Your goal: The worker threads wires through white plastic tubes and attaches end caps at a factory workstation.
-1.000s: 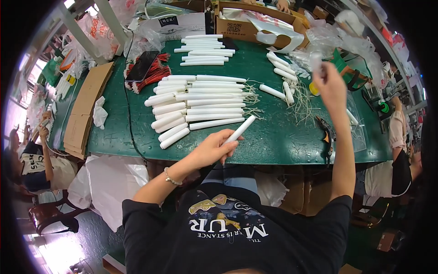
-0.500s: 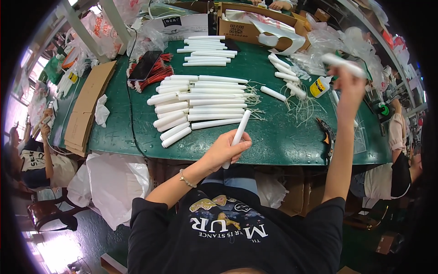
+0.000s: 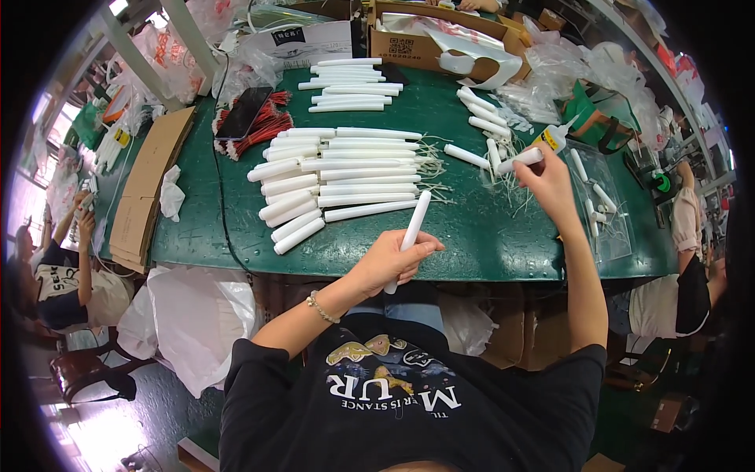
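Note:
My left hand (image 3: 397,261) is closed around a slim white tube (image 3: 418,214) that stands tilted, just over the table's near edge. Farther right, my right hand (image 3: 553,187) grips a shorter, thicker white tube (image 3: 522,160) between thumb and fingers. Beneath that tube lie thin pale wires and loose white tubes (image 3: 465,156). A glue bottle (image 3: 552,138) with a yellow label stands just beyond my right hand. Left of it spreads a large pile of white tubes (image 3: 366,165), with pale wires trailing from their right ends. Another stack of white tubes (image 3: 350,89) lies farther back.
A phone (image 3: 244,114) rests on a bundle of red wires (image 3: 271,122). A black cable (image 3: 222,189) crosses the green table (image 3: 346,256). Cardboard sheets (image 3: 149,189) lie left, an open carton (image 3: 440,35) stands behind, and a clear bag (image 3: 617,244) with tubes lies right. Other people sit at both sides.
My right hand has come down and leftward with its tube, from beside the glue bottle to the loose tubes and wires. My left hand stays nearly still with its tube.

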A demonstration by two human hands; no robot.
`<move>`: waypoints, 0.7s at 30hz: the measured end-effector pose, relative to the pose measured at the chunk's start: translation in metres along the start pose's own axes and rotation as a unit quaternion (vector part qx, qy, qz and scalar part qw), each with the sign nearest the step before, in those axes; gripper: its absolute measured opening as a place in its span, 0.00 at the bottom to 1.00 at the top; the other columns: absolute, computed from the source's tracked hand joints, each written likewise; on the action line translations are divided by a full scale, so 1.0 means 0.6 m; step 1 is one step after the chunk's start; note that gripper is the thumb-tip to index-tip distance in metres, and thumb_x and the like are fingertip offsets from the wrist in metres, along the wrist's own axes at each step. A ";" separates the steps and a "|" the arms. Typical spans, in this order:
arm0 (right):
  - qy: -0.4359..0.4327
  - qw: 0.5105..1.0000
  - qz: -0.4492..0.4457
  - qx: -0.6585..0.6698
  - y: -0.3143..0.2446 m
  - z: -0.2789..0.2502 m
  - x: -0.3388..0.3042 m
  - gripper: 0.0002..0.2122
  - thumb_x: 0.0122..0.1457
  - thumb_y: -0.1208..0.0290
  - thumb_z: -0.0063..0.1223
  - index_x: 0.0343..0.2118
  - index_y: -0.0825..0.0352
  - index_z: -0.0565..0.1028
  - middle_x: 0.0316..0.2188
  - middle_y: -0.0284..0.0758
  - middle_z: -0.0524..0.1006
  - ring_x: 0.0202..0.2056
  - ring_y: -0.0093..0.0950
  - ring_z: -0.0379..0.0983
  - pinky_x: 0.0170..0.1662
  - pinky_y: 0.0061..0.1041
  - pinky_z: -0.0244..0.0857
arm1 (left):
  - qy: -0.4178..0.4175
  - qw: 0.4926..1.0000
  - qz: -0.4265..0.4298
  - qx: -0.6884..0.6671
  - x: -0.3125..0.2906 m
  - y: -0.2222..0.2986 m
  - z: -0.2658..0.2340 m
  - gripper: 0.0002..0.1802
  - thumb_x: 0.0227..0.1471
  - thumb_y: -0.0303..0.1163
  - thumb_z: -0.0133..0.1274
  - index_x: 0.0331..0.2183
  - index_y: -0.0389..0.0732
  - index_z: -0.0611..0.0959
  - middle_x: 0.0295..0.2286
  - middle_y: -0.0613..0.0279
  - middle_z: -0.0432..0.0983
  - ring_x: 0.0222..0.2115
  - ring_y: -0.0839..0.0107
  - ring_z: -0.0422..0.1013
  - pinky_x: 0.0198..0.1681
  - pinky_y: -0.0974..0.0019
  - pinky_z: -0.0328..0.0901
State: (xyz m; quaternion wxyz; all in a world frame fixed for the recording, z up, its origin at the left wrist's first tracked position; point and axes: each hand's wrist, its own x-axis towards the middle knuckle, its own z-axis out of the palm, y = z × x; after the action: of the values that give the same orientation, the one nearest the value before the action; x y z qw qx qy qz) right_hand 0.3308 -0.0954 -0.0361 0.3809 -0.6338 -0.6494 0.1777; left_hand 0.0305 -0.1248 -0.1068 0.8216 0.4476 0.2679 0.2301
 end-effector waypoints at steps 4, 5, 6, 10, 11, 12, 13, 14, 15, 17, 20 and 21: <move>0.191 0.959 -0.060 0.198 -0.086 -0.076 0.020 0.07 0.57 0.73 0.50 0.36 0.69 0.71 0.28 0.35 0.77 0.29 0.19 0.73 0.23 0.15 0.58 | 0.009 1.000 0.003 -0.004 0.002 -0.001 0.002 0.18 0.56 0.35 0.50 0.40 0.29 0.74 0.14 0.76 0.58 0.13 0.87 0.54 0.15 0.79 0.51; 0.226 0.937 -0.079 0.253 -0.088 -0.079 0.018 0.07 0.57 0.73 0.50 0.36 0.69 0.70 0.29 0.35 0.77 0.30 0.19 0.73 0.23 0.15 0.58 | 0.000 1.000 0.006 -0.010 0.007 -0.001 0.004 0.18 0.56 0.35 0.50 0.41 0.29 0.74 0.14 0.75 0.59 0.13 0.87 0.54 0.15 0.80 0.51; 0.259 0.910 -0.099 0.308 -0.088 -0.081 0.017 0.07 0.58 0.73 0.49 0.37 0.70 0.70 0.30 0.36 0.77 0.30 0.19 0.73 0.23 0.15 0.58 | -0.009 1.000 0.010 -0.017 0.011 -0.002 0.006 0.18 0.56 0.35 0.50 0.41 0.29 0.74 0.15 0.75 0.59 0.13 0.87 0.54 0.15 0.80 0.52; 0.030 0.983 0.049 0.175 -0.024 -0.002 -0.036 0.11 0.53 0.69 0.55 0.36 0.67 0.71 0.28 0.34 0.77 0.25 0.17 0.70 0.25 0.14 0.61 | -0.001 1.000 0.013 0.000 0.023 -0.001 0.010 0.17 0.56 0.36 0.49 0.41 0.30 0.75 0.16 0.74 0.60 0.14 0.87 0.55 0.15 0.81 0.52; -0.076 0.988 0.101 0.090 -0.021 0.014 -0.055 0.11 0.51 0.71 0.56 0.36 0.67 0.71 0.26 0.32 0.76 0.25 0.16 0.70 0.26 0.14 0.61 | 0.010 1.000 0.026 0.009 0.023 0.001 0.006 0.17 0.56 0.35 0.49 0.41 0.31 0.75 0.17 0.73 0.61 0.14 0.87 0.55 0.15 0.81 0.52; -0.091 0.987 0.083 0.105 0.005 0.031 -0.082 0.11 0.49 0.72 0.57 0.35 0.67 0.71 0.25 0.30 0.75 0.26 0.16 0.70 0.27 0.15 0.61 | 0.012 0.999 0.037 0.016 0.028 0.002 0.006 0.16 0.56 0.35 0.49 0.41 0.32 0.75 0.18 0.73 0.62 0.14 0.88 0.56 0.15 0.82 0.52; -0.128 0.981 0.086 0.120 0.011 0.042 -0.099 0.11 0.49 0.73 0.58 0.35 0.67 0.71 0.24 0.29 0.74 0.26 0.16 0.70 0.28 0.16 0.60 | 0.024 0.998 0.045 0.035 0.028 0.004 0.001 0.16 0.56 0.35 0.49 0.41 0.32 0.75 0.19 0.72 0.63 0.14 0.88 0.56 0.14 0.82 0.52; -0.172 0.977 0.091 0.092 0.018 0.045 -0.111 0.10 0.50 0.73 0.58 0.35 0.67 0.71 0.25 0.29 0.73 0.27 0.15 0.69 0.28 0.15 0.60 | 0.026 0.998 0.044 0.034 0.029 0.011 -0.002 0.16 0.56 0.35 0.49 0.41 0.32 0.75 0.19 0.72 0.63 0.14 0.88 0.56 0.14 0.82 0.52; -0.174 0.974 0.099 0.105 0.022 0.047 -0.123 0.10 0.50 0.73 0.58 0.35 0.67 0.72 0.26 0.29 0.73 0.27 0.15 0.68 0.29 0.15 0.60 | 0.042 0.993 0.061 0.090 0.030 0.022 -0.002 0.16 0.57 0.35 0.48 0.41 0.33 0.75 0.20 0.72 0.64 0.14 0.88 0.57 0.14 0.82 0.52; -0.173 0.971 0.110 0.120 0.022 0.045 -0.139 0.10 0.50 0.73 0.58 0.35 0.67 0.72 0.26 0.29 0.73 0.28 0.15 0.67 0.30 0.15 0.60 | 0.080 0.978 0.078 0.176 0.046 0.041 -0.002 0.14 0.56 0.35 0.48 0.38 0.35 0.78 0.21 0.72 0.65 0.14 0.87 0.58 0.15 0.80 0.54; -0.168 0.971 0.135 0.106 0.021 0.039 -0.157 0.11 0.50 0.73 0.59 0.35 0.68 0.72 0.27 0.29 0.72 0.30 0.16 0.67 0.33 0.16 0.60 | 0.095 0.900 0.182 0.385 0.098 0.070 -0.003 0.12 0.53 0.34 0.50 0.37 0.39 0.80 0.21 0.66 0.68 0.17 0.77 0.66 0.21 0.72 0.61; -0.145 0.981 0.103 0.077 0.030 0.043 -0.165 0.11 0.49 0.73 0.59 0.35 0.69 0.73 0.28 0.30 0.72 0.31 0.17 0.67 0.34 0.17 0.60 | 0.094 0.900 0.182 0.385 0.124 0.072 0.000 0.12 0.53 0.34 0.50 0.37 0.39 0.80 0.21 0.66 0.68 0.17 0.77 0.66 0.21 0.72 0.61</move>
State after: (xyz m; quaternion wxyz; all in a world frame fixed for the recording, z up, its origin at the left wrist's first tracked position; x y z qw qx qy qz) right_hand 0.3154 -0.1814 -0.0924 0.3099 -0.6335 -0.6136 0.3551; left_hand 0.0803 -0.0576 -0.0869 0.4996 0.7465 0.3252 0.2958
